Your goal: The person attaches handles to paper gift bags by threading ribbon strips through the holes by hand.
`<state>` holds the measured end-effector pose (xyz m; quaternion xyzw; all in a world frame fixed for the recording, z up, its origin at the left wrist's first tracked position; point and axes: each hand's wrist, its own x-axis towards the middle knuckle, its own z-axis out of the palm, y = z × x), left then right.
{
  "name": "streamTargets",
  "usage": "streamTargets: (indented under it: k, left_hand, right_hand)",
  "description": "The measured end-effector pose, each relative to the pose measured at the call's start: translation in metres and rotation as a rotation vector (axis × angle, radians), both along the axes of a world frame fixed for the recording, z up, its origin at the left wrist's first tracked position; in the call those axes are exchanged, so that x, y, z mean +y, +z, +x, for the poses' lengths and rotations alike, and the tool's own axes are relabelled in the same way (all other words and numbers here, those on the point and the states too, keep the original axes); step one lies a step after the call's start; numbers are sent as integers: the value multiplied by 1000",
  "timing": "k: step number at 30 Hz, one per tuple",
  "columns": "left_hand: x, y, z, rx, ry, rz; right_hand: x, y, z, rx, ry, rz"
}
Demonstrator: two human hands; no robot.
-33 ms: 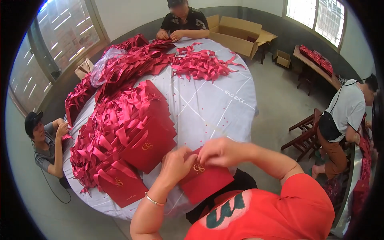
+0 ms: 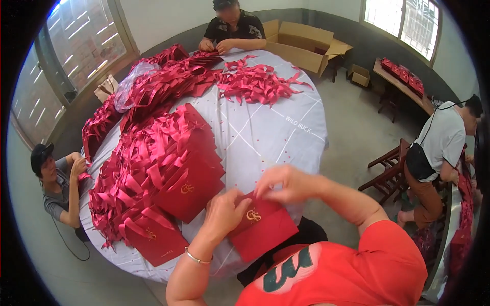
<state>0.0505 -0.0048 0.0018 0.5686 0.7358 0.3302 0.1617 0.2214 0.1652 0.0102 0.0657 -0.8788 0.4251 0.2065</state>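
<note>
Left hand (image 2: 224, 211) pinches the upper-left edge of a flat, rectangular red paper bag (image 2: 265, 237); the right hand (image 2: 286, 183), loosely parted, is at its top edge. The bag lies just below both hands.

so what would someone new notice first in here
The big heap of red bags with shiny ribbons on the left of the round table stands out first. Then the loose ribbon pile toward the far edge, and the single red bag at the near edge, by the left hand and right hand.
</note>
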Motion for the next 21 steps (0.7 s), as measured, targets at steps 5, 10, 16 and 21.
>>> streamTargets:
  k: [5, 10, 16, 21]
  left_hand:
    - [0, -2, -3, -171, 25, 29]
    - [1, 3, -4, -160, 19, 34]
    - [0, 8, -4, -231, 69, -13]
    - [1, 3, -5, -194, 18, 48]
  right_hand:
    - [143, -19, -24, -91, -628, 110]
    - [212, -27, -68, -81, -893, 187]
    - [238, -26, -138, -23, -1208, 603]
    - [262, -19, -148, -224, -1166, 487]
